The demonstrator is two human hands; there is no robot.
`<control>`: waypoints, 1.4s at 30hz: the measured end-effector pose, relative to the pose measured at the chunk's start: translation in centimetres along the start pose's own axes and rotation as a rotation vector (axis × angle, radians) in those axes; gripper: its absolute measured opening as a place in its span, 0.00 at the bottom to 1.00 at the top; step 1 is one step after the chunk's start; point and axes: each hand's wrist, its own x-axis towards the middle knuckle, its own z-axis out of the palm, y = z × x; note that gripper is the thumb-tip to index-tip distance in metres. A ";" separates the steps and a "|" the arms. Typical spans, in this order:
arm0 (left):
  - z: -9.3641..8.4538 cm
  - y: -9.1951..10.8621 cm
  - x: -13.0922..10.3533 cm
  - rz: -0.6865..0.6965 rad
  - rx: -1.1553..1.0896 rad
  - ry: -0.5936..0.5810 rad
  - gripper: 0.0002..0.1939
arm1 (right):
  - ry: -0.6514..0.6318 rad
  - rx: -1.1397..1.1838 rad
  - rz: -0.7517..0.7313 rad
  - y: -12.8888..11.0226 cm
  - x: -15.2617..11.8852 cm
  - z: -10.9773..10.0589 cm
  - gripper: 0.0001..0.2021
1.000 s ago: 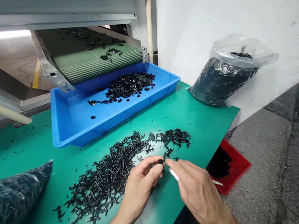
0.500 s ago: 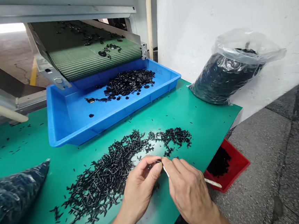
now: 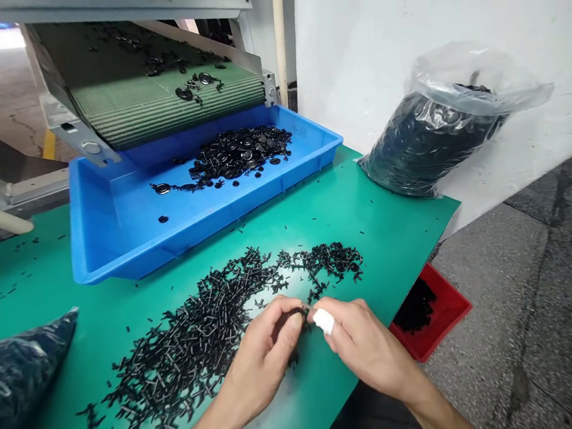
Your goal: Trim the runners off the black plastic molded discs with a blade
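Between the thumb and forefinger of my left hand point(image 3: 272, 342) is a small dark round part point(image 3: 298, 312). My right hand point(image 3: 365, 344) is closed just to its right, its fingertips near the part, with a white piece point(image 3: 324, 320) showing at the thumb and forefinger; whether this is a tool or a finger wrap is unclear. Beyond and left of the hands, small black cross-shaped pieces point(image 3: 196, 329) lie heaped on the green table point(image 3: 298, 233).
A blue tray point(image 3: 216, 217) holding black parts stands under a green conveyor belt point(image 3: 166, 105). One filled plastic bag point(image 3: 420, 142) leans on the wall; another point(image 3: 24, 377) lies at left. A red bin point(image 3: 445, 317) is below the table's right edge.
My right hand has turned, so the white piece now shows broadly at its fingertips. The pale stick end that showed past its right side is out of sight. The view has shifted slightly.
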 end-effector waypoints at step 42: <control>1.0 0.8 -0.3 -0.092 -0.397 0.241 0.11 | 0.154 0.073 -0.134 -1.6 0.5 -0.5 0.20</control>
